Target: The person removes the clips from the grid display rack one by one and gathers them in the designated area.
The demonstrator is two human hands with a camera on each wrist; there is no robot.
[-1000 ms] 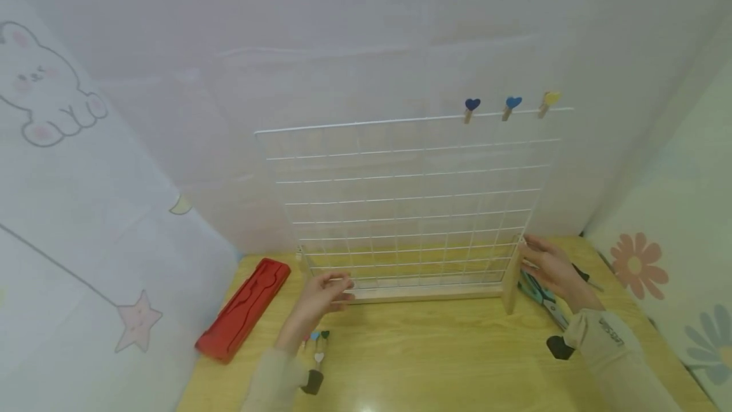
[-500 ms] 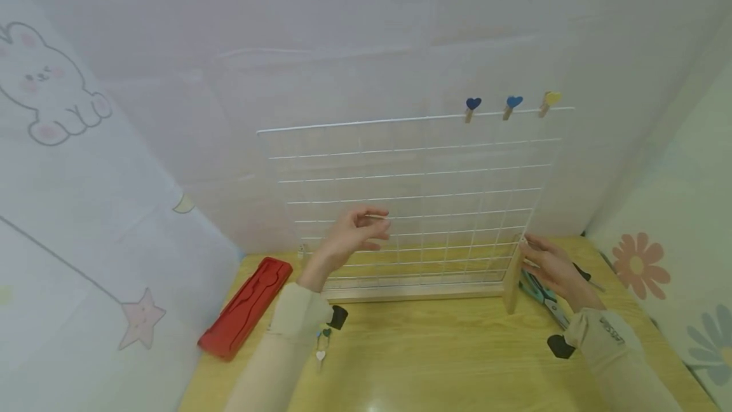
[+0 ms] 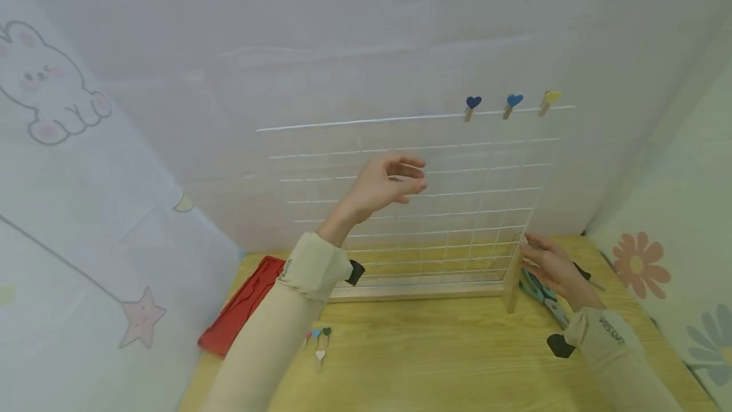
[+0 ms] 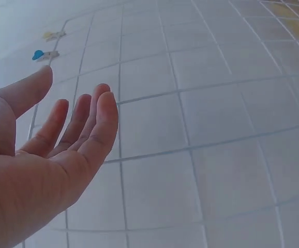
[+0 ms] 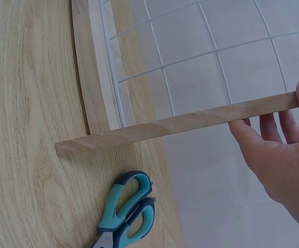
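Observation:
A white wire grid panel (image 3: 423, 118) stands upright in a wooden stand (image 3: 423, 291). My right hand (image 3: 551, 266) grips the stand's right side post (image 5: 180, 123), thumb on one side and fingers on the other in the right wrist view. My left hand (image 3: 383, 183) is raised before the grid's middle, fingers relaxed and loosely bent, holding nothing. Along the top wire at the right are clipped a navy heart clothespin (image 3: 473, 103), a blue heart clothespin (image 3: 513, 102) and a yellow heart clothespin (image 3: 551, 98).
Several heart clothespins lie at front left, among them a white one (image 3: 320, 355) and a green one (image 3: 327, 332). A red tray (image 3: 240, 310) sits at the left, partly behind my sleeve. Teal-handled scissors (image 5: 123, 212) lie right of the stand, near a dark-handled tool (image 3: 581, 271).
My left hand has risen from the grid's lower left, up and to the right, to its middle. The right hand stays on the side post, and the grid has barely shifted.

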